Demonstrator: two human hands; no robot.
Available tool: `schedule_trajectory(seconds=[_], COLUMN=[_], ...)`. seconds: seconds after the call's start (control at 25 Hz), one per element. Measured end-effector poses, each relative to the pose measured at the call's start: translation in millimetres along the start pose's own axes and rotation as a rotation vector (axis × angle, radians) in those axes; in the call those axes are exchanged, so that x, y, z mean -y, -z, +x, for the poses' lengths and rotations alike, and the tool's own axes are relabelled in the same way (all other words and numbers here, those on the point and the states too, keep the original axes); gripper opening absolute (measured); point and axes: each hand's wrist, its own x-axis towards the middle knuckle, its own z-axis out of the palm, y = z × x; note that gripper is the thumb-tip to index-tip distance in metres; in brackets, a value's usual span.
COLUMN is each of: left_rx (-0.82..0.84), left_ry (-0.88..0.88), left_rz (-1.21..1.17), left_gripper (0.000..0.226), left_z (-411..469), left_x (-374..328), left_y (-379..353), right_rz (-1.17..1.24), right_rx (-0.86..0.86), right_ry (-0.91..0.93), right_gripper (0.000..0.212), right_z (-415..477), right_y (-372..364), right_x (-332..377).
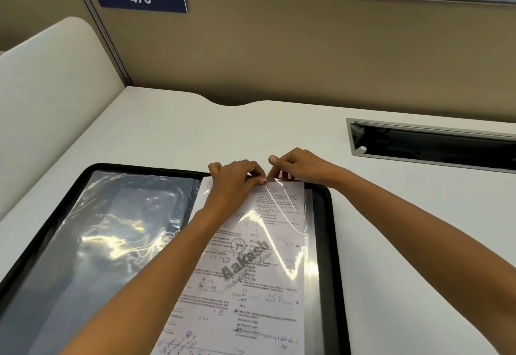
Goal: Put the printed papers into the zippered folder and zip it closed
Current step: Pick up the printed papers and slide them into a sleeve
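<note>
Papers (251, 271): in folder (325, 243), right half, long axis running from me. My left grip (237, 184) and right grip (296, 167) — both pinching sleeve (282, 187) mouth at far edge.

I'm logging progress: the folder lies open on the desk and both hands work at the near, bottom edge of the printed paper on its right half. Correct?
Not quite. In the head view, the left hand and right hand are at the far, top edge of the printed paper, not the near edge. The folder does lie open on the desk, paper on its right half.
</note>
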Motion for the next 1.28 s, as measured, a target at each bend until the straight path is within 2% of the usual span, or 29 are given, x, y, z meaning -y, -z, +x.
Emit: schedule_trajectory(seconds=[0.08,0.2,0.44,0.56,0.88,1.0,1.08,1.16,1.28], left_rx=[-0.005,-0.004,0.0,-0.003,-0.027,-0.037,-0.07,-0.125,-0.191], left_ry=[-0.001,0.003,0.022,0.026,0.056,0.074,0.056,0.023,-0.006], left_rz=[0.025,0.045,0.092,0.093,0.142,0.123,0.06,-0.009,-0.047], left_gripper=[0.01,0.009,0.01,0.01,0.011,0.01,0.018,0.03,0.035], left_z=[0,-1,-5,-8,-8,-11,-17,-26,-54], left_x=[-2,-4,-9,-14,-21,-20,-22,-28,-39], left_y=[-1,-2,-3,0,3,5,9,15,28], right_rz=[-0.093,-0.07,0.022,-0.041,-0.154,-0.118,-0.117,-0.116,-0.135], right_rx=[-0.006,-0.006,-0.154,-0.255,-0.227,-0.282,-0.358,-0.489,-0.649], right_ry=[0.001,0.036,-0.003,-0.071,-0.222,-0.22,-0.178,-0.102,0.061], right_gripper=[0.06,0.07,0.071,0.069,0.077,0.064,0.051,0.041,0.028], right_z=[0,-3,-15,-23,-22,-32,-44,-59,-94], right_y=[-6,-17,-26,-31,-40,-37,-37,-42,-57], right_x=[2,2,1,3,14,16,17,19,24])
